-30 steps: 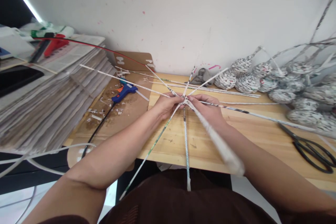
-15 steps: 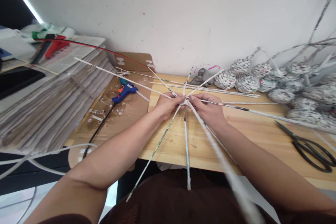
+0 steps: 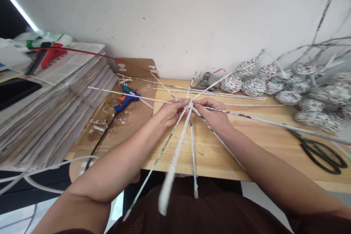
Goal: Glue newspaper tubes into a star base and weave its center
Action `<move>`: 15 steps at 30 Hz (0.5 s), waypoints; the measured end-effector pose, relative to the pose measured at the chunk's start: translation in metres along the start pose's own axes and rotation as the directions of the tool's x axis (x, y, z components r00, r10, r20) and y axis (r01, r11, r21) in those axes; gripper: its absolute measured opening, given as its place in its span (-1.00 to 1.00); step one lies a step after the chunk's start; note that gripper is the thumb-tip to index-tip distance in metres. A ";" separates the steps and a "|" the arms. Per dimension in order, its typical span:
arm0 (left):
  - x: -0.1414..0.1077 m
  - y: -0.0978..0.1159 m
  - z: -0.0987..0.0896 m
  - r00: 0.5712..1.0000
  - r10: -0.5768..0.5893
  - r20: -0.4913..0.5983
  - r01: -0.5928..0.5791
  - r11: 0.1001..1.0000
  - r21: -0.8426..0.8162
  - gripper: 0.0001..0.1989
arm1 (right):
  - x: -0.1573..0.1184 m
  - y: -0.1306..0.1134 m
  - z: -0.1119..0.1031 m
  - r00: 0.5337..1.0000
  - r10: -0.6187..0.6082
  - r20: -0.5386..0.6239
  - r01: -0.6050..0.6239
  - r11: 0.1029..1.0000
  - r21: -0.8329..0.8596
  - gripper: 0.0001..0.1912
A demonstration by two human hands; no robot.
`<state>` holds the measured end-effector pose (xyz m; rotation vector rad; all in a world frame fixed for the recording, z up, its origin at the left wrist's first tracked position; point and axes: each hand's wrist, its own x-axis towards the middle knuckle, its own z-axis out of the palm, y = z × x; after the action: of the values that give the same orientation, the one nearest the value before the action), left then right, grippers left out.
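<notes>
Several thin rolled-paper sticks meet at a small woven centre (image 3: 189,105) and spread outward like spokes. My left hand (image 3: 171,112) is closed on that centre from the left, thumb on top. From the right, my right hand (image 3: 212,113) pinches the centre's other edge, its fingertips partly hidden. A pale stick (image 3: 175,157) slants from the centre toward my body, its near end large and blurred. A green-tinted stick (image 3: 159,155) and a bluish stick (image 3: 193,157) point the same way. A long grey-and-white stick (image 3: 271,123) runs out to the right past my right hand.
A blue glue gun (image 3: 126,101) lies on cardboard at left, beside a tall stack of newspapers (image 3: 90,98). Black scissors (image 3: 320,151) rest on the wooden table (image 3: 260,153) at right. Woven paper pieces (image 3: 253,85) and loose paper sticks (image 3: 246,97) lie toward the wall.
The pale near stick has swung from the right to the left across the front of the centre. The left-pointing stick has dropped lower. Both hands stay at the centre.
</notes>
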<state>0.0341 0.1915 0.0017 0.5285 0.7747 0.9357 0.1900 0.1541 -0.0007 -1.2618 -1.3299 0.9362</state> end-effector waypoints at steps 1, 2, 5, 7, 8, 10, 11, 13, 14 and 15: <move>0.000 0.000 0.000 1.000 0.007 -0.006 -0.007 1.000 0.002 -0.99 | 0.000 0.000 0.000 1.000 -0.009 0.008 0.009 1.000 -0.001 -0.79; 0.000 -0.001 0.000 1.000 0.013 -0.013 -0.013 1.000 0.011 -0.98 | 0.000 -0.001 0.000 1.000 -0.020 0.017 0.020 1.000 -0.009 -0.80; -0.002 -0.002 0.002 0.997 0.038 -0.068 -0.035 0.998 0.046 -0.95 | -0.001 -0.002 0.001 0.999 -0.030 0.031 0.031 0.999 -0.044 -0.80; -0.003 -0.003 0.005 0.992 0.066 -0.110 -0.061 0.997 0.051 -0.93 | -0.001 0.000 0.002 0.999 -0.014 0.035 0.015 0.999 -0.037 -0.80; -0.004 -0.003 0.007 0.988 0.079 -0.129 -0.074 0.996 0.046 -0.92 | -0.001 0.001 0.003 0.999 -0.004 0.037 0.005 1.000 -0.015 -0.80; -0.005 -0.004 0.010 0.983 0.099 -0.153 -0.095 0.995 0.029 -0.90 | 0.000 0.004 0.004 0.999 0.011 0.042 -0.013 0.999 0.041 -0.81; -0.005 -0.004 0.011 0.981 0.108 -0.160 -0.106 0.994 0.021 -0.89 | 0.000 0.006 0.005 0.999 0.015 0.040 -0.017 0.998 0.064 -0.81; -0.006 -0.005 0.012 0.976 0.125 -0.176 -0.125 0.992 0.010 -0.86 | 0.001 0.008 0.006 0.999 0.018 0.032 -0.021 0.997 0.077 -0.81; -0.007 -0.006 0.013 0.975 0.129 -0.183 -0.130 0.991 0.007 -0.85 | 0.001 0.008 0.007 0.999 0.023 0.028 -0.025 0.997 0.070 -0.81; -0.007 -0.006 0.013 0.973 0.132 -0.187 -0.134 0.991 0.005 -0.83 | 0.001 0.008 0.008 0.999 0.034 0.022 -0.035 0.997 0.063 -0.81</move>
<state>0.0447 0.1815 0.0079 0.4947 0.9131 1.1239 0.1841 0.1570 -0.0099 -1.2329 -1.2877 1.0108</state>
